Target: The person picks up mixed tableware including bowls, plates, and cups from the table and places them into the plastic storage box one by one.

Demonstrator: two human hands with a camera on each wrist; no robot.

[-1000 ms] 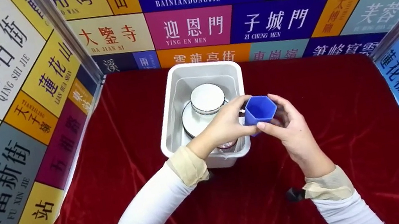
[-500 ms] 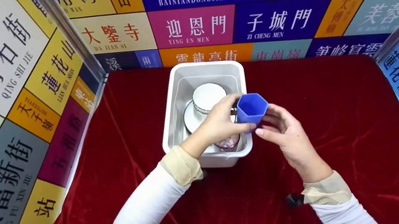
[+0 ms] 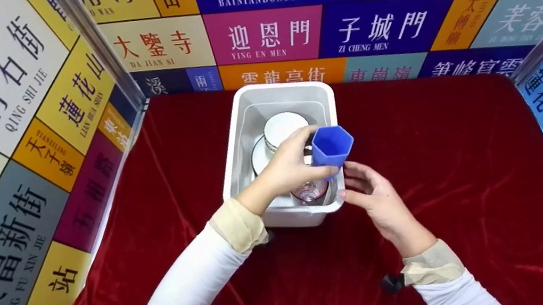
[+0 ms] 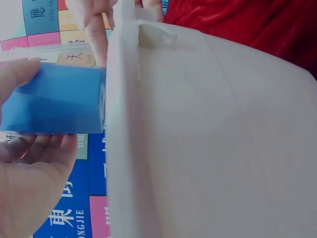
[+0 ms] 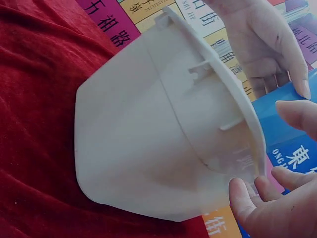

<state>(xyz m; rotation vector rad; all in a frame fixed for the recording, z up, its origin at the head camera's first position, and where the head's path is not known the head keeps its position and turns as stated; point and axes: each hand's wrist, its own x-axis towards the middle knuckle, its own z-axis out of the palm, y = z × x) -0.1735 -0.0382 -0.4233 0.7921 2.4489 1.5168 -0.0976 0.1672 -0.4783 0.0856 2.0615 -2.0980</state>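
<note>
My left hand (image 3: 287, 166) grips a blue hexagonal cup (image 3: 329, 150), its open mouth facing up, above the right side of a light grey plastic tub (image 3: 307, 210). In the left wrist view the blue cup (image 4: 54, 99) sits between thumb and fingers, above the tub's rim. My right hand (image 3: 379, 206) is at the tub's right rim with fingers loosely bent, holding nothing; whether it touches the rim cannot be told. Inside the tub are a white round dish (image 3: 285, 126), a wider white piece with a dark edge (image 3: 260, 162), and a pinkish clear glass (image 3: 311, 193).
Wrinkled dark red velvet (image 3: 443, 148) covers the table under and around the tub. Colourful street-sign panels (image 3: 265, 35) stand along the back and both sides. A small black object (image 3: 392, 283) shows beside the right wrist.
My left hand has carried the blue cup leftward, from beside the tub to over its right side. My right hand has let go of the cup and dropped lower, near the rim.
</note>
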